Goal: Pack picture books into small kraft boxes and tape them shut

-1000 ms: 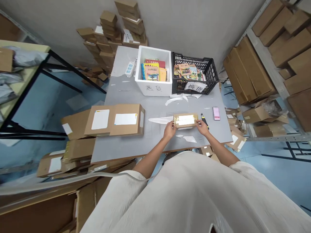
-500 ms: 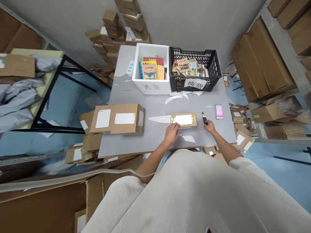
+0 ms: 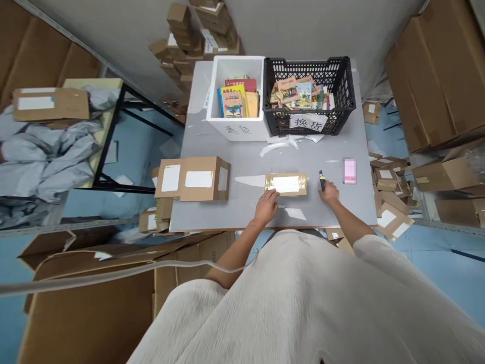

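Cardboard parcel (image 3: 286, 185): taped, white-labelled, lying on grey worktop (image 3: 242, 159), toward its front edge.
Left hand (image 3: 266, 206): fingers on parcel's near left corner; cannot tell whether this grip clamps it.
Right hand (image 3: 329, 192): grip closed on near end of black-and-yellow utility knife (image 3: 322, 181), right of parcel.
Phone (image 3: 349, 171): right of knife, screen pinkish.
Behind: white foam box (image 3: 240, 136), black plastic crate (image 3: 334, 121), both holding books.

"What lay by the left hand (image 3: 267, 205)?"
"The parcel (image 3: 286, 184), touching it; two cartons (image 3: 199, 190) stood well to its left on the bench (image 3: 242, 215)."
"And the right hand (image 3: 329, 192)?"
"The cutter (image 3: 322, 182), touching it; the phone (image 3: 349, 171) lay ahead and right, the crate (image 3: 335, 124) farther ahead."
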`<state>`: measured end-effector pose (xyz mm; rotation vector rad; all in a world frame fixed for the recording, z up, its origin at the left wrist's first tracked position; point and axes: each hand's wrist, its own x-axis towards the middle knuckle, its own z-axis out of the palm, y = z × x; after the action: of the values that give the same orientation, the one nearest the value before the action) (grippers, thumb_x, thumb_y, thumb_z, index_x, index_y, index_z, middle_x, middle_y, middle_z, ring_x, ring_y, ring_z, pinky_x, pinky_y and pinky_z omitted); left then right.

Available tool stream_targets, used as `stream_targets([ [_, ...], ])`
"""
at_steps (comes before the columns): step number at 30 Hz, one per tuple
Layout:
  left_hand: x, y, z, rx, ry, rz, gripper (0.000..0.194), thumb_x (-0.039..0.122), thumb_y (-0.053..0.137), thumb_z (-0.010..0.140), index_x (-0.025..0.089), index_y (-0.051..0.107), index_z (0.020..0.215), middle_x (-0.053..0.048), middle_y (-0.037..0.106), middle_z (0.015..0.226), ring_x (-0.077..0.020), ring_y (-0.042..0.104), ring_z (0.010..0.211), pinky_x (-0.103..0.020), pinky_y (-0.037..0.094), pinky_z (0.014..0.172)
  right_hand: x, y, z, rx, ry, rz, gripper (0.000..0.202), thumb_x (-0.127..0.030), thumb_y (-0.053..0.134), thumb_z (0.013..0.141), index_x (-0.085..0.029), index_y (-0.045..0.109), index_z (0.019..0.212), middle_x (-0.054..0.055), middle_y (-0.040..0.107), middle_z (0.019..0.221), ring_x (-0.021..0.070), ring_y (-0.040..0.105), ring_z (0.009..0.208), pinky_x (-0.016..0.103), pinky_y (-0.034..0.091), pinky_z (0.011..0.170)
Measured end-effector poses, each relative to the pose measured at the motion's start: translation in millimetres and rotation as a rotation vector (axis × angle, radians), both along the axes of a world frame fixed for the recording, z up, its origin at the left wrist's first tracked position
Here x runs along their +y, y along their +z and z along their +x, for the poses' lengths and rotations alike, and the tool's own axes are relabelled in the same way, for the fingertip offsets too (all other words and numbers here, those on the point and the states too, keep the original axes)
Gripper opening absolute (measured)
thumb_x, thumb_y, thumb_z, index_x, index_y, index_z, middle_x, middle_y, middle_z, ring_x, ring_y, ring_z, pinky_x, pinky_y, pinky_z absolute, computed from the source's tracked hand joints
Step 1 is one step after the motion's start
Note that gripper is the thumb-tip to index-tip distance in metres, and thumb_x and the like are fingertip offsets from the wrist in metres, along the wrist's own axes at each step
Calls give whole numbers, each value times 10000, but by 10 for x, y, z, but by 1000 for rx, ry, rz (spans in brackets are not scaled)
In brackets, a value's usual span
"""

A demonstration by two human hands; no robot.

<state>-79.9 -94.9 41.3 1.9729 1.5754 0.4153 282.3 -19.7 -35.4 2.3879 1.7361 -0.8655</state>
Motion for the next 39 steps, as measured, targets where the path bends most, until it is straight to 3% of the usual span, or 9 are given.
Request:
stream_targets([
  [9, 13, -8, 14, 19, 1, 13, 515, 123, 592, 939, 251, 710, 1424, -155, 671, 1607, -380, 601, 1533, -624, 499, 1297, 4, 129, -15, 60, -62, 23, 436, -191, 696, 925, -195, 609, 1351, 239, 657, 1420, 385, 636, 1294, 500, 532, 1075],
  [13, 27, -24, 11, 40, -22, 30, 531, 119, 593, 939, 245, 711, 1441, -156, 679, 1607, -378, 613, 1528, -627, 507, 1292, 5, 310, 45, 168, -201, 123, 502, -313, 641, 960, -224, 566, 1448, 176, 741, 1327, 345, 698, 1148, 453, 579, 994],
  [16, 32, -46, 13, 64, -37, 46, 517, 116, 562, 965, 222, 711, 1449, -153, 671, 1628, -355, 604, 1550, -599, 497, 1308, 38, 514, 90, 273, -224, 255, 484, -445, 525, 1031, -210, 593, 1449, 163, 785, 1231, 338, 729, 1097, 449, 607, 973],
  [19, 32, -74, 13, 77, -48, 66, 511, 107, 540, 982, 209, 717, 1450, -140, 671, 1644, -336, 596, 1568, -575, 484, 1327, 83, 790, 48, 375, -137, 309, 527, -517, 468, 1070, -192, 642, 1446, 152, 806, 1171, 317, 767, 1021, 442, 632, 943],
  [23, 16, -110, 4, 55, -67, 82, 534, 98, 543, 984, 206, 721, 1476, -131, 651, 1681, -334, 575, 1600, -577, 482, 1338, 106, 1194, -249, 535, 129, 222, 549, -483, 470, 1106, -201, 642, 1546, 98, 826, 1209, 243, 798, 900, 402, 652, 906],
  [28, -62, -155, 6, 17, -115, 103, 664, 76, 582, 951, 185, 646, 1603, -137, 568, 1765, -328, 494, 1676, -590, 402, 1412, 76, 1572, -878, 279, 531, 185, 445, -384, 537, 1144, -234, 740, 1510, 113, 770, 1517, 294, 722, 1361, 399, 565, 1150],
  [33, -140, -195, 26, -4, -160, 118, 752, 67, 600, 928, 157, 569, 1674, -162, 500, 1810, -330, 413, 1728, -605, 338, 1448, 58, 1724, -1352, 1, 734, 40, 453, -386, 505, 1183, -273, 717, 1566, 95, 773, 1503, 275, 713, 1358, 323, 553, 1051],
  [39, -149, -196, 33, -39, -159, 127, 666, 70, 544, 972, 135, 599, 1632, -175, 496, 1811, -322, 406, 1733, -591, 362, 1437, 59, 1778, -1537, -114, 774, 14, 467, -417, 463, 1199, -289, 704, 1577, 98, 760, 1499, 281, 718, 1320, 313, 534, 975],
])
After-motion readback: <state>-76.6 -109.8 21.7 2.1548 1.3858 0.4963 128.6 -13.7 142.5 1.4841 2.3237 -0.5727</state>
